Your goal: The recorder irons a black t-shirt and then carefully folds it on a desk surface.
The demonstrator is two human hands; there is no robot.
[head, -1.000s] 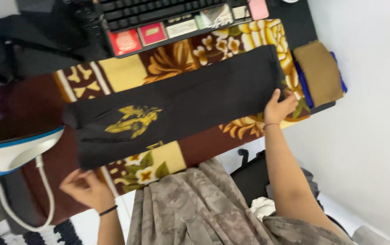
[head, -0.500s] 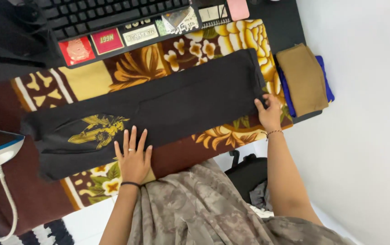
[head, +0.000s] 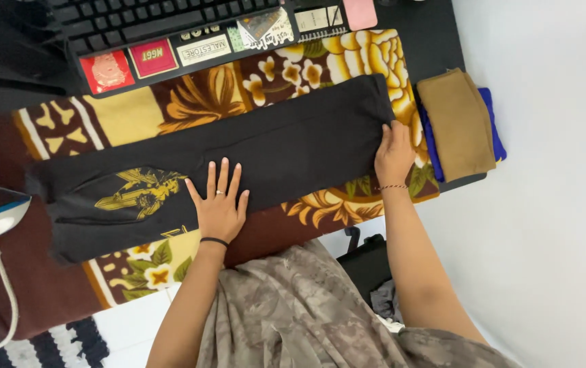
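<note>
Head view: black garment (head: 293,146) under both hands

Left hand (head: 219,204): moved from off the table's near edge onto the black garment (head: 259,150), now flat, fingers spread, beside the gold print (head: 139,192). Right hand (head: 394,153): shifted slightly along the garment's right end.

Bright, even daylight fills the scene, strongest on the white wall (head: 552,204) at right. Shadows stay soft; focus is sharp, without glare.
</note>
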